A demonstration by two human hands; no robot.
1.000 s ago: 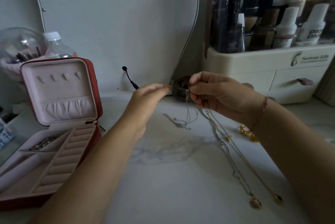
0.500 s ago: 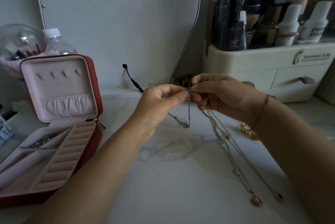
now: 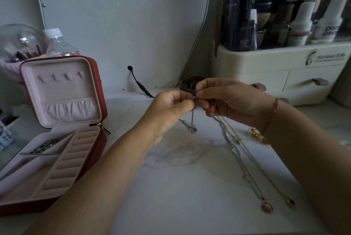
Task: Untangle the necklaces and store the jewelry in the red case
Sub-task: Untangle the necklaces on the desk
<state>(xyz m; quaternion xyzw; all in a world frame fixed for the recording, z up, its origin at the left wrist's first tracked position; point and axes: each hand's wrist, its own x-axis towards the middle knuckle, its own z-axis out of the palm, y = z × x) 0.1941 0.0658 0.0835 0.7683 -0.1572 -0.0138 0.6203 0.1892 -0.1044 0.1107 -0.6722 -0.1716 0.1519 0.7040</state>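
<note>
Both the left hand [image 3: 171, 105] and right hand [image 3: 228, 99] pinch a silver chain [image 3: 192, 120], two necklaces [image 3: 245, 166] still lie on the table [image 3: 180, 187], and the red case [image 3: 62, 126] holds just one piece.

Your left hand [image 3: 171, 107] and right hand [image 3: 228, 99] cover the pinched spot on the silver chain [image 3: 192, 119]: clasp or knot, can't tell. Your right wrist hides part of the gold piece [image 3: 255, 133]. The picture's left edge cuts off the red case [image 3: 98, 90].
</note>
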